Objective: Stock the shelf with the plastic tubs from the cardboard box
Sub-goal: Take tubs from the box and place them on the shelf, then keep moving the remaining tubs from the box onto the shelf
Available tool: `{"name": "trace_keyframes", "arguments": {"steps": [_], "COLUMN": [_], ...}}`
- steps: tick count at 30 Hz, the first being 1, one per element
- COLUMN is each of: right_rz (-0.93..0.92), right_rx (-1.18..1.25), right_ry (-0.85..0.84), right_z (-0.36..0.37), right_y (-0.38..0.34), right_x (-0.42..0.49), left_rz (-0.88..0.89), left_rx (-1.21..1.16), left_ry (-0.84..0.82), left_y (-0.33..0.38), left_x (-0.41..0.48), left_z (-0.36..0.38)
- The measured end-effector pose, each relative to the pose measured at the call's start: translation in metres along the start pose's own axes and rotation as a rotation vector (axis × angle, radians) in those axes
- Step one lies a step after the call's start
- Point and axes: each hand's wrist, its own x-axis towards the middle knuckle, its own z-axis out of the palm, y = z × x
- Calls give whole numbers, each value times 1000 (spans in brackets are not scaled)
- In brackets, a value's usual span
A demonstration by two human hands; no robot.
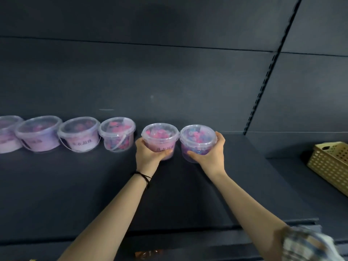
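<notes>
This has the look of a shop aisle: a deep, dark metal shelf (75,185) backed by plain dark panels (150,72), with a slotted upright (263,87) running up at 1 o'clock where the next bay joins. Identical lidded plastic tubs (80,133), labelled and filled with pink and blue pieces, stand side by side in a row from 9 o'clock towards the middle, like stock. At 3 o'clock a tan perforated basket (331,162) sits on the neighbouring shelf (305,185).

At the shelf (75,185), your left hand (146,155) holds a tub (160,135): second tub (197,137), in your right hand (211,153), just right of it; row of tubs (79,134) to its left; basket (331,164) far right.
</notes>
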Motion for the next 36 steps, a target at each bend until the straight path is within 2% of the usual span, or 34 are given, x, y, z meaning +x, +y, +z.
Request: {"name": "trace_keyframes", "arguments": {"steps": [4, 8, 16, 20, 23, 27, 29, 36], "right_rz": [0, 9, 57, 64, 59, 43, 16, -7], "right_rx": [-5, -8, -86, -99, -96, -81, -67, -60], "right_ry": [9, 2, -23, -76, -60, -20, -6, -89], "right_z": [17, 29, 48, 32, 3, -59, -100, -260], "right_y": [4, 6, -2, -3, -3, -9, -15, -12], "right_x": [16, 25, 37, 24, 2, -38, -62, -177], "left_rz": [47, -1, -7, 27, 59, 5, 40, 210], "left_rx": [30, -21, 109, 106, 122, 123, 105, 15], "left_ry": [51, 132, 98, 121, 165, 132, 115, 69], "left_y": [-6, -11, -9, -2, 2, 16, 31, 62], "left_x": [19, 28, 35, 16, -12, -64, -98, -285], "left_z": [1, -1, -2, -8, -13, -10, -4, 34]}}
